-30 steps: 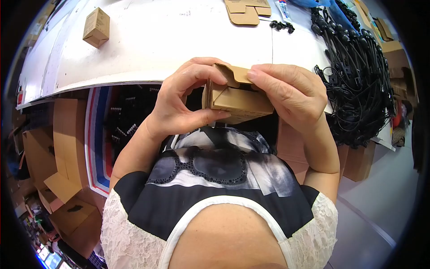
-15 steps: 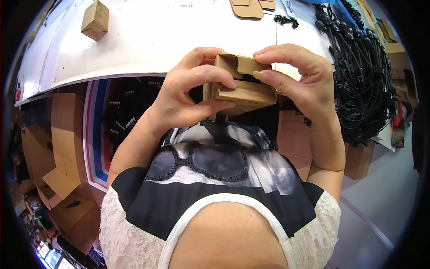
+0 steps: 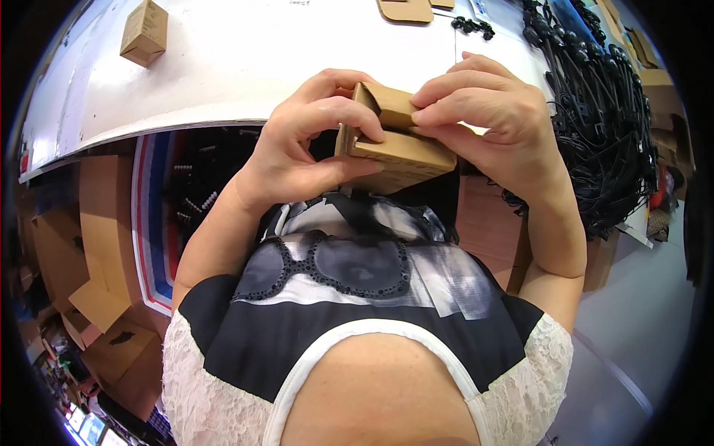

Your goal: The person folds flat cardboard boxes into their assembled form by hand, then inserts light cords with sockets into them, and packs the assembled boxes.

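Two hands on one small brown corrugated-cardboard box [image 3: 398, 152], held in air at chest height, just off near edge of white table [image 3: 245, 67]. Left hand [image 3: 297, 152] wrapped round box's left end, thumb below, fingers curled over top. Right hand [image 3: 494, 126] fingertips pinching open top flap. Box likely light, thin-walled, stiff along folds yet easily crushed; dry card, good friction. Best held by side walls and corners, not loose flap. Second closed brown cardboard box [image 3: 143, 31] on table far left; black cable bundle [image 3: 595, 111] at right.

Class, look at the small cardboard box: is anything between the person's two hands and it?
Nothing visible is. The left hand and right hand both grip the small cardboard box directly, fingers pressing on its open flaps, above the white table edge.
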Motion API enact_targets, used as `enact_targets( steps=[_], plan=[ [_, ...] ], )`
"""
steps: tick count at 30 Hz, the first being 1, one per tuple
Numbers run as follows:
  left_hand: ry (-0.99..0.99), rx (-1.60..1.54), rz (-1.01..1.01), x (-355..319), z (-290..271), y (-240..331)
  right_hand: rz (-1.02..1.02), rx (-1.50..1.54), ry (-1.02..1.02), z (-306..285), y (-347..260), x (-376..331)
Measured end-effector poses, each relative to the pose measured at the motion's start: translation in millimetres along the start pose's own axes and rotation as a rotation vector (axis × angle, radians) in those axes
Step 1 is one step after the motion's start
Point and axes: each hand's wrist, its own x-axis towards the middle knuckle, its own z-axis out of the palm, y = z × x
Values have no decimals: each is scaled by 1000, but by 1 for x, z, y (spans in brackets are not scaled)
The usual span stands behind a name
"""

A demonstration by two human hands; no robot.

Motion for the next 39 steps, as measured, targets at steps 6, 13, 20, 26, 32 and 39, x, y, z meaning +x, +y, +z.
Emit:
enact_targets(
  steps=[6,13,20,26,32,39],
  plan=[
    [116,-280,-122,-3,6,1,24,20,-57,-1,3,0],
    [46,-83,-21,-3,-4,-4,188,200,14,16,-10,-17],
    [61,8,11,-5,-4,-4,87,101,52,27,-6,-18],
    [130,-60,1,-6,-4,-10,76,94,81,35,1,-12],
    [278,-588,-311,6,-30,-32,751,1078,325,38,43,-6],
    [310,-402,-375,-12,-16,-42,1237,1470,173,78,7,-6]
  ],
)
